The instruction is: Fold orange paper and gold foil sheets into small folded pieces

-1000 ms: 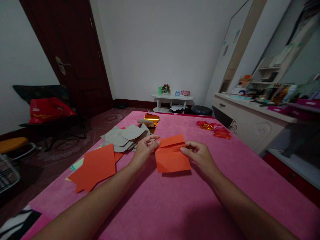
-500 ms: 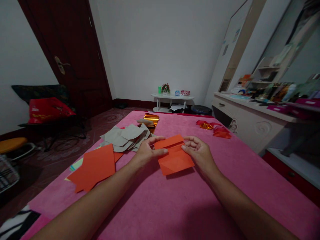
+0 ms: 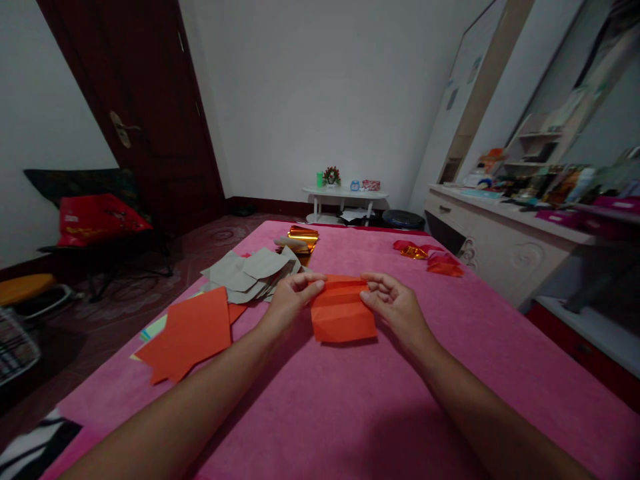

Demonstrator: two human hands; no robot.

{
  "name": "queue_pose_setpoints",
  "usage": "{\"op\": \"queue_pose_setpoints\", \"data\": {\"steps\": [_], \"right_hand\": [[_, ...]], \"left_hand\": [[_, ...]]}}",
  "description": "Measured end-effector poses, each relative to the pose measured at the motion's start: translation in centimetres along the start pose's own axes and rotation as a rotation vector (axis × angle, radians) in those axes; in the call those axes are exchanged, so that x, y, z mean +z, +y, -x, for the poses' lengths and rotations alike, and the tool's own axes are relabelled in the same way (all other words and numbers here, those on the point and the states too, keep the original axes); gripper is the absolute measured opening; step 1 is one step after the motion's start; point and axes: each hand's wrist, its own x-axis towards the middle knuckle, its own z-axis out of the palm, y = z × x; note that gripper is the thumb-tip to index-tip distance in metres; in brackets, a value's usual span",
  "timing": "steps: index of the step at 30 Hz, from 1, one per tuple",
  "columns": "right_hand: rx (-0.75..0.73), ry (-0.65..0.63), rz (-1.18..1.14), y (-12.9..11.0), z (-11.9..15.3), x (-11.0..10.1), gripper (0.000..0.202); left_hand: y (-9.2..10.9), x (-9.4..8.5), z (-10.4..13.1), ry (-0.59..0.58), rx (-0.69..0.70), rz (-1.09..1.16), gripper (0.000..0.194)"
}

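Between my two hands is a sheet of orange paper (image 3: 343, 321) with crosswise creases, its far part folded. My left hand (image 3: 295, 293) pinches the sheet's upper left edge, thumb on top. At the upper right edge, my right hand (image 3: 393, 300) grips it between thumb and fingers. The sheet's near edge hangs slightly over the pink cloth. Left of my left hand lies a pile of grey paper pieces (image 3: 240, 273). Nearer to me, larger orange sheets (image 3: 195, 333) rest on some pale coloured papers.
A gold foil roll (image 3: 303, 235) lies beyond the grey pieces on the pink-covered surface (image 3: 310, 413). Red and gold folded pieces (image 3: 443, 263) sit at the far right. A cluttered dresser (image 3: 500, 217) stands to the right, and a chair with a red bag (image 3: 103, 220) to the left.
The orange paper has turned from a slant to nearly square with me, and its far part tilts up more. My left thumb has shifted up toward the fold.
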Motion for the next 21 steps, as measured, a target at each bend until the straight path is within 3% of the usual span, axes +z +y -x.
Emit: {"op": "queue_pose_setpoints", "data": {"steps": [21], "right_hand": [[-0.120,0.045,0.083,-0.06,0.26,0.32,0.036]], "left_hand": [[0.19,0.24,0.26,0.001,0.030,-0.073,0.030]]}}
